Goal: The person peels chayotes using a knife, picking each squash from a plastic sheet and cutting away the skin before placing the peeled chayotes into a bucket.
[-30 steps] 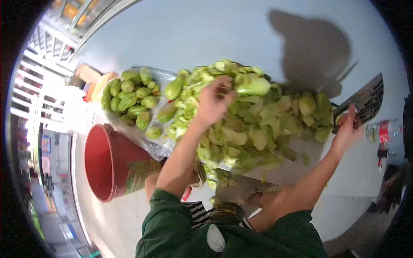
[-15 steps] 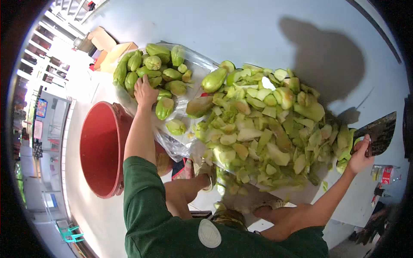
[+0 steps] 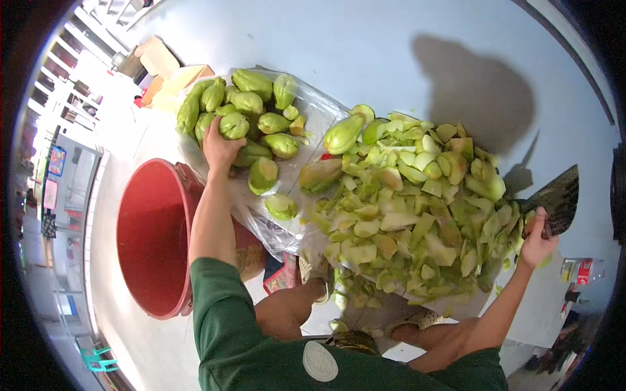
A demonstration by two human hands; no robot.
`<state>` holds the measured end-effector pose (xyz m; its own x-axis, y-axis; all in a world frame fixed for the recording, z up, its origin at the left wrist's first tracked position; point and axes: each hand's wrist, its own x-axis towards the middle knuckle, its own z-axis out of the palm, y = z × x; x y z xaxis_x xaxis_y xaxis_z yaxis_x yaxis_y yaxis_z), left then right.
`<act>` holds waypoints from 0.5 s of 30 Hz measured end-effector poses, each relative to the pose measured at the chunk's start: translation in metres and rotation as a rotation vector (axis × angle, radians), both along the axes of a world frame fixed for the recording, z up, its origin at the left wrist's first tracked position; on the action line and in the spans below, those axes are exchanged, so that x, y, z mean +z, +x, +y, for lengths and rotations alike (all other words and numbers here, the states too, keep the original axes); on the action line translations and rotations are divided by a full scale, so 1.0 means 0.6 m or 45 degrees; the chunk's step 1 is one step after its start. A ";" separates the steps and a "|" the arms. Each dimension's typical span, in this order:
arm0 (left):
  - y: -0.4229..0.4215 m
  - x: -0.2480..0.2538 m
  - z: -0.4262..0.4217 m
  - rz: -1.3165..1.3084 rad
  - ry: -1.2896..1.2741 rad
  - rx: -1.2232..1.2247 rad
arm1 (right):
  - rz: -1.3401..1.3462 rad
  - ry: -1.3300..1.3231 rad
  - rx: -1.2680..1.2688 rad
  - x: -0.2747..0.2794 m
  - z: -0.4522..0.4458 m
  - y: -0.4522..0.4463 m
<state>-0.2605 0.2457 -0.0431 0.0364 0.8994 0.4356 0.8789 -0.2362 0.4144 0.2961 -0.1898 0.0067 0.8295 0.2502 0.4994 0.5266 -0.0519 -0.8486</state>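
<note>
My left hand [image 3: 222, 148] is closed round a green chayote [image 3: 234, 126] at the near side of a group of whole chayotes [image 3: 248, 103]. They lie on a clear plastic sheet [image 3: 313, 93]. On the right, my right hand [image 3: 538, 244] grips a cleaver [image 3: 559, 199], its broad dark blade pointing up and away from me. A big heap of green peelings and cut pieces [image 3: 404, 215] spreads between my hands. One larger chayote [image 3: 343, 135] rests at the heap's far left edge.
A large red bucket [image 3: 153, 234] stands at the left, its mouth towards me. An opened cardboard box [image 3: 176, 85] is at the far left of the table [image 3: 339, 39]. At the right lies a plastic bottle with a red label [image 3: 582, 271]. Some peelings have dropped near my feet.
My left hand has closed on a chayote and lifted it slightly among the others. My right hand and the cleaver have shifted a little left. The whole view has tilted slightly.
</note>
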 end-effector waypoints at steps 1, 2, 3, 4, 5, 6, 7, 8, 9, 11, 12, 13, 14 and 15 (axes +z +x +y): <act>-0.007 0.004 -0.006 -0.069 0.071 0.025 | 0.077 0.017 0.139 0.004 0.000 -0.008; -0.011 0.008 -0.009 -0.065 0.088 0.027 | 0.152 0.038 0.284 0.007 0.002 -0.017; -0.011 0.020 -0.016 -0.486 -0.065 -0.072 | 0.183 -0.021 0.100 0.003 0.004 -0.028; -0.013 0.029 -0.023 -0.907 -0.220 -0.179 | 0.186 -0.005 0.104 -0.006 0.010 -0.033; -0.013 0.039 -0.030 -1.096 -0.311 -0.344 | 0.150 0.053 0.171 -0.016 0.018 -0.034; 0.002 0.069 -0.055 -1.088 -0.296 -0.356 | 0.163 -0.001 0.222 -0.010 0.019 -0.050; 0.034 0.106 -0.100 -1.382 -0.429 -0.445 | 0.174 -0.057 0.272 -0.005 0.020 -0.066; 0.066 0.128 -0.144 -1.673 -0.572 -0.533 | 0.184 -0.112 0.322 0.001 0.021 -0.082; 0.087 0.115 -0.172 -2.002 -0.618 -0.606 | 0.269 -0.202 0.338 0.019 0.029 -0.117; 0.145 0.117 -0.257 -2.338 -0.779 -0.628 | 0.107 0.153 0.565 -0.030 0.056 -0.174; 0.177 0.134 -0.312 -2.342 -0.895 -0.579 | 0.127 0.012 0.669 -0.001 0.051 -0.217; 0.195 0.115 -0.341 -2.299 -0.968 -0.568 | 0.145 -0.131 0.763 0.027 0.046 -0.253; 0.209 0.093 -0.364 -2.255 -1.050 -0.554 | -0.124 -0.168 0.889 0.036 0.041 -0.258; 0.220 0.087 -0.388 -2.247 -1.084 -0.578 | -0.393 -0.218 1.007 0.040 0.038 -0.261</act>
<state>-0.1287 0.0131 0.0091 0.3673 0.9059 -0.2108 -0.5961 0.4032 0.6943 0.1397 -0.1670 0.0307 0.2138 0.7890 0.5760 0.6676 0.3124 -0.6758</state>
